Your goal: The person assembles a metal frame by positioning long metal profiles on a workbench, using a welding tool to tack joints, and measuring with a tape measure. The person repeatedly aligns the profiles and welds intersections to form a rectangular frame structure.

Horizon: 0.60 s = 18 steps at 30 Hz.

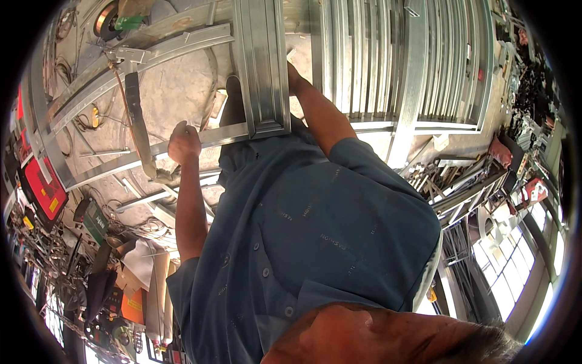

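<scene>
A long grey metal panel frame [262,67] with ridged inner edges stands upright in the picture just ahead of my body. My right hand [294,79] grips its right side; the fingers curl behind that edge and are partly hidden. To the left, my left hand [183,143] is closed around a square metal bar [218,134], which runs leftward from the panel's near end. A long tool with a dark handle [134,100] lies across the bars, left of my left hand.
Several parallel metal slats in a frame [418,67] lie at the right. A wire spool [108,21] sits at the far left, near cables. Red-and-black case [43,189], tools and scrap crowd the left side; metal offcuts [467,182] pile at the right.
</scene>
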{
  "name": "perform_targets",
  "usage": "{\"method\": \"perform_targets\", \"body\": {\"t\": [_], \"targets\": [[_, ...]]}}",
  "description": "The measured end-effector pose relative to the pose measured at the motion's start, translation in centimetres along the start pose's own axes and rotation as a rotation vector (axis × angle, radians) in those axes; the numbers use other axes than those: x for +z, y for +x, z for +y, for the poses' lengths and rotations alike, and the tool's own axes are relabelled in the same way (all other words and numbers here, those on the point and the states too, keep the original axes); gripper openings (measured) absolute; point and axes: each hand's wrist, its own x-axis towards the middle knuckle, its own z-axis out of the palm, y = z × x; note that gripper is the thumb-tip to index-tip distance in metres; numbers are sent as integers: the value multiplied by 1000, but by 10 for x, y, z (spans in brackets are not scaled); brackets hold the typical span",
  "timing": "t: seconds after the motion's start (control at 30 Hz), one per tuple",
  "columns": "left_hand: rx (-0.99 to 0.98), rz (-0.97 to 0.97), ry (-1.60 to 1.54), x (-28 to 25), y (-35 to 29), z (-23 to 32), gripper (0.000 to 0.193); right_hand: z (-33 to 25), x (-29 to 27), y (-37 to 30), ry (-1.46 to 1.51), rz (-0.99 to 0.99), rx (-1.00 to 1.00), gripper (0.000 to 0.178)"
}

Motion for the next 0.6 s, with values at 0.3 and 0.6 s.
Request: {"method": "perform_targets", "body": {"t": [0.3,0.6], "targets": [[58,-140,111,-4,7,0,38,-13,7,-5,-58,-64,-46,61],[46,-48,9,-8,1,5,30,-27,44,-16,-138,-123,-20,62]]}}
